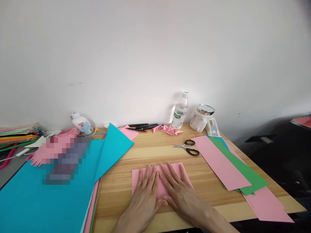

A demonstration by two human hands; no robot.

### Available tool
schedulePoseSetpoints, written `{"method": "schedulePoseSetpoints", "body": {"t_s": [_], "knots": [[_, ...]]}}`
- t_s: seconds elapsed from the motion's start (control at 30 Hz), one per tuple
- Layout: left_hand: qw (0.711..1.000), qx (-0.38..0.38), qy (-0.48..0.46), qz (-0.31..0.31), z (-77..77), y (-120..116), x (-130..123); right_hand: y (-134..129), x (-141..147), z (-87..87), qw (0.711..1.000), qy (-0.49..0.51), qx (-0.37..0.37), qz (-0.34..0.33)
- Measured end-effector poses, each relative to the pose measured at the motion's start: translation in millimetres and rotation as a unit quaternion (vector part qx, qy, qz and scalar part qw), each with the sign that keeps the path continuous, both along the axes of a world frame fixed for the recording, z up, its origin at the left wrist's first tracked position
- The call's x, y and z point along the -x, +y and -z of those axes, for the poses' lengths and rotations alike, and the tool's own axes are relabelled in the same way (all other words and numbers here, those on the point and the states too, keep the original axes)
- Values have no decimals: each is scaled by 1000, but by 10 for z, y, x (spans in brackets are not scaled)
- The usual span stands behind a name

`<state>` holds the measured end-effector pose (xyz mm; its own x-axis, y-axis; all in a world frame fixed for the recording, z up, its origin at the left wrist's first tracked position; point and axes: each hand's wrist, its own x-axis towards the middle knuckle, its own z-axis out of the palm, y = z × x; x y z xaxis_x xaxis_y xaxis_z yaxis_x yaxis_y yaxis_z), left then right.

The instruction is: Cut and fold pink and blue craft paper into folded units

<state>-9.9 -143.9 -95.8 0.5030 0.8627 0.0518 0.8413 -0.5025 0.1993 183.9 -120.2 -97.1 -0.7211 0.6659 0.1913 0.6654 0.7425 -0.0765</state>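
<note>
A pink sheet of paper [162, 191] lies flat on the wooden table near its front edge, with crease lines showing on it. Both hands press down on this sheet, side by side. My left hand [145, 194] rests on its left half with fingers stretched out. On the right half lies my right hand [178, 191], its fingers spread, and the two thumbs meet near the sheet's lower edge. Beyond the paper, black-handled scissors [188, 147] lie with their blades apart. Parts of the sheet are hidden under the palms.
Blue paper [48, 207] tops a stack at left, with a folded blue piece [114, 152] on it. Pink strips [221, 163] and green strips [245, 171] lie right. Along the wall stand a water bottle [180, 111], a white mug [200, 119], pens [143, 126] and pink folded pieces [168, 130].
</note>
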Motion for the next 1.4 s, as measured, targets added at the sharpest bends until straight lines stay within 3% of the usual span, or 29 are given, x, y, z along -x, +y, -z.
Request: {"method": "schedulePoseSetpoints", "body": {"t_s": [0.2,0.33,0.5,0.67,0.83,0.93,1.13,1.27,1.4], "knots": [[999,-12,36,-11,21,11,139,58,-108,16,1000,12,4,-21],[998,-44,47,6,117,50,192,54,81,106,998,55,-30,28],[996,-79,36,25,169,68,218,25,245,63,1000,26,7,16],[997,-70,25,16,52,21,213,93,46,29,999,17,22,22],[1000,-12,21,9,-152,-28,177,158,-154,106,998,26,-6,59],[1000,15,20,-3,-200,-24,153,161,-202,166,996,27,-26,85],[1000,28,8,4,-113,12,152,175,49,260,980,116,-55,149],[999,19,-21,29,-43,33,169,206,267,297,981,170,-14,95],[999,22,-13,30,-49,41,168,221,240,281,985,142,-4,96]]}}
